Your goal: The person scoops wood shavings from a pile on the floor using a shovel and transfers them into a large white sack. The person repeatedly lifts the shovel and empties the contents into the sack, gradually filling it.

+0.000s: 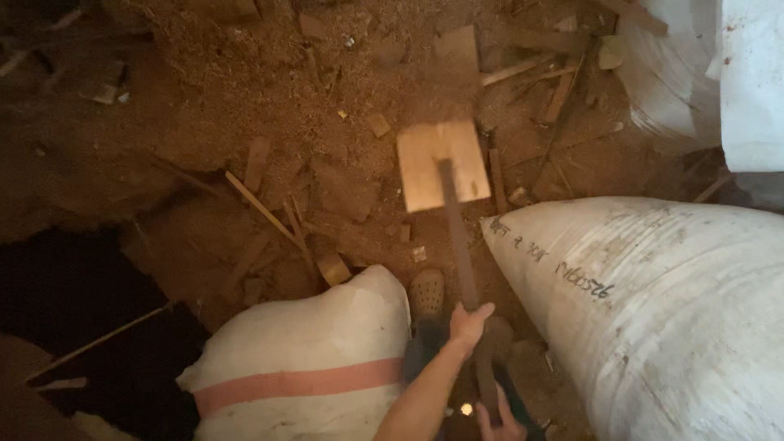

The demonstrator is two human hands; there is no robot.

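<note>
**Shovel in both hands, between two sacks on a sawdust floor**

Item 1: shovel [445, 175]. You hold it out ahead of you; its flat, pale square blade sits over the sawdust floor [245, 98], the dark handle running back toward your body. Your left hand [469, 321] is clenched around the handle at mid-length, fingers wrapped over it. Your right hand [500, 422] grasps the handle's near end at the bottom edge of the view, only partly visible.

Item 2: clog shoe [427, 291], perforated, just left of the handle, between the sacks.

Item 3: large white sack [653, 310], right of the handle, lying on its side, with dark handwritten marks along its upper face. It bounds your right side closely.

Item 4: white sack with red band [306, 359], lower left of the handle, bulging, the band running across it horizontally. It touches the space by your foot.

Item 5: further white sacks [702, 73], top right corner, well apart from the blade.

Item 6: wood scraps [261, 208], sticks, slats and small blocks strewn across the floor around and beyond the blade.

Item 7: dark hollow [73, 294], at the left edge, unlit.

Open room: the sawdust patch ahead of and left of the blade.
</note>
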